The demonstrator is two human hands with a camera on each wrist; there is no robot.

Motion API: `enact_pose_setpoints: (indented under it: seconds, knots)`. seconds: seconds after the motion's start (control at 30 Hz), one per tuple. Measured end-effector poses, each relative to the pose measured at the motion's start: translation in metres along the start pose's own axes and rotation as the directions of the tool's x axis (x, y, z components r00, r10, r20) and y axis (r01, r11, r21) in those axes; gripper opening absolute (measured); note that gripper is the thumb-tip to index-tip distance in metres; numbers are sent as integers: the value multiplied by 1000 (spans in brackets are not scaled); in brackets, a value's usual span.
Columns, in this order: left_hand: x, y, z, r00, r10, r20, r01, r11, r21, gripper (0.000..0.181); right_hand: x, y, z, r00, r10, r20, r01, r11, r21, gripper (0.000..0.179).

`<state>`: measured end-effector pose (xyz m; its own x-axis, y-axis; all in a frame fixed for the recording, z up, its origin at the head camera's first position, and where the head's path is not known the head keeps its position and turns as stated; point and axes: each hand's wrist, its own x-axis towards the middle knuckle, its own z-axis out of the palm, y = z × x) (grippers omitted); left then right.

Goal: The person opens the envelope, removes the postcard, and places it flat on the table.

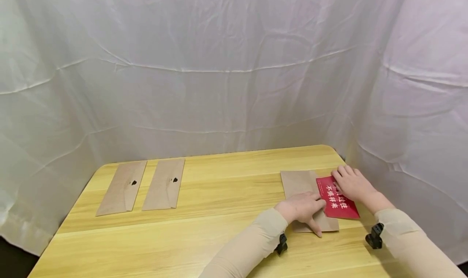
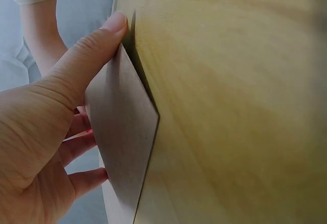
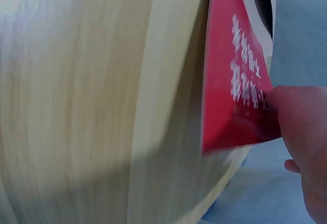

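A red card [image 1: 332, 203] with white printed characters overlaps the right side of a brown paper envelope [image 1: 297, 182] on the table. My right hand [image 1: 352, 184] pinches the card's far right part, with the thumb on its printed face. In the right wrist view, the red card [image 3: 232, 81] slants up from the wood. My left hand [image 1: 301, 207] rests across the envelope with its fingers spread toward the card. The left wrist view shows its thumb [image 2: 97, 45] stretched out at a corner of the envelope [image 2: 125, 127].
Two more brown envelopes, one [image 1: 122, 188] at the far left and another [image 1: 164, 184] beside it, lie flat, each with a small black mark. Pale curtains [image 1: 226, 99] hang behind and along both sides of the wooden table [image 1: 219, 229].
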<state>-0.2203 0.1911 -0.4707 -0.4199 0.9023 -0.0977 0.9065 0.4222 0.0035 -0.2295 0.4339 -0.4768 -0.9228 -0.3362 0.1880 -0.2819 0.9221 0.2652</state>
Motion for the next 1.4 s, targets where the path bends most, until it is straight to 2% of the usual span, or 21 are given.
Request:
enact_pose_setpoints:
  seconds: [0.13, 0.53, 0.83, 1.1, 1.4]
  knots:
    - [-1, -1, 0, 1000, 6, -9, -6, 1000, 7, 71, -3, 6, -3, 999, -36, -13, 35, 998, -54, 32]
    - [-3, -3, 1, 1000, 4, -8, -4, 1000, 1, 69, -11, 21, -10, 999, -42, 3, 42, 991, -125, 36]
    - [-2, -6, 0, 1000, 3, 7, -3, 1000, -3, 69, -13, 24, 1, 1000, 19, 23, -16, 993, -117, 40]
    - [-1, -4, -2, 999, -29, 22, 29, 999, -15, 70, -18, 17, 9, 997, 53, 54, -48, 995, -84, 32]
    - [-5, -5, 0, 998, -41, 48, 43, 998, -39, 67, -16, 11, 8, 994, 78, 72, -73, 995, -68, 31]
